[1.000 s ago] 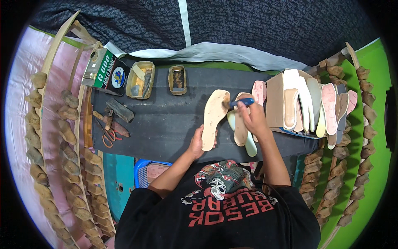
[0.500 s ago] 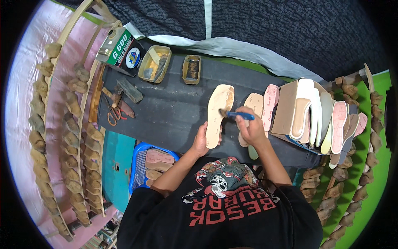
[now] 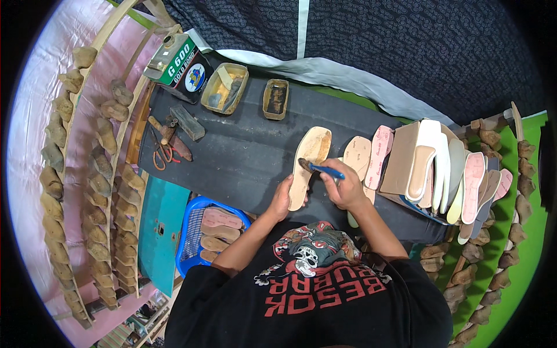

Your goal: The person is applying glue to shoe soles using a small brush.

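A pale beige shoe insole (image 3: 300,184) is held at its narrow end by my left hand (image 3: 282,198), the wide end pointing away from me. A darker, wet-looking patch shows on its wide end. My right hand (image 3: 347,190) is closed round the blue handle of a brush (image 3: 329,171). The dark bristles rest on the insole's left edge, around its middle. To the right of my right hand, a beige insole (image 3: 355,155) and a pink insole (image 3: 381,149) lie on the dark table (image 3: 238,156).
A cardboard box (image 3: 397,159) full of insoles stands at the right. Along the back left are a metal can (image 3: 181,69), a tub (image 3: 227,87) and a smaller tub (image 3: 275,97). Scissors (image 3: 161,152) lie at left, above a blue basket (image 3: 187,240). Racks of shoe lasts (image 3: 55,211) flank the table.
The brush has moved left across the insole, from its middle to its left edge, with its handle swung slightly. The insole has tilted a little in my left hand. The whole view has shifted slightly.
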The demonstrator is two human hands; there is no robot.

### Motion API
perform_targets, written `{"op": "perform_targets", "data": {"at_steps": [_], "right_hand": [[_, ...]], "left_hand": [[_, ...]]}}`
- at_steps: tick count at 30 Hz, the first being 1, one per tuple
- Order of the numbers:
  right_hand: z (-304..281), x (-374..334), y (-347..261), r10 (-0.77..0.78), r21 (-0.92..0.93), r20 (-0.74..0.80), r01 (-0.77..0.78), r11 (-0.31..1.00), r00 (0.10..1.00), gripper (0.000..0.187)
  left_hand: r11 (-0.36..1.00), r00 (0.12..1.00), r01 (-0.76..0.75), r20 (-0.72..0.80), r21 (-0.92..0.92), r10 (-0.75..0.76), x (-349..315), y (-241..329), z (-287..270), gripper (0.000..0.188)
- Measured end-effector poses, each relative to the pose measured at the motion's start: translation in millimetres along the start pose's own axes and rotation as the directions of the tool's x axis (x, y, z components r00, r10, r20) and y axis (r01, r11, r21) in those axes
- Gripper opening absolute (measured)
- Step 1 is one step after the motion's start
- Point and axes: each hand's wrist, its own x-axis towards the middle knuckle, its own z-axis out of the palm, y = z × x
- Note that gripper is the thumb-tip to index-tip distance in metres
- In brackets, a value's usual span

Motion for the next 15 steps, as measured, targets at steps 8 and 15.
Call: {"op": "perform_targets", "data": {"at_steps": [8,15], "right_hand": [[-22,17,22,0.208,-0.033,-0.261,-0.224,0.974,0.943,0.021],[8,43,22,0.215,-0.036,-0.117,-0.220,0.975,0.970,0.026]], "left_hand": [[0.999,0.997,0.019,0.072,-0.033,-0.017,-1,2,1,0.053],[0.980,0.998,0.055,0.017,-0.190,-0.052,-3,12,-7,0.053]]}}
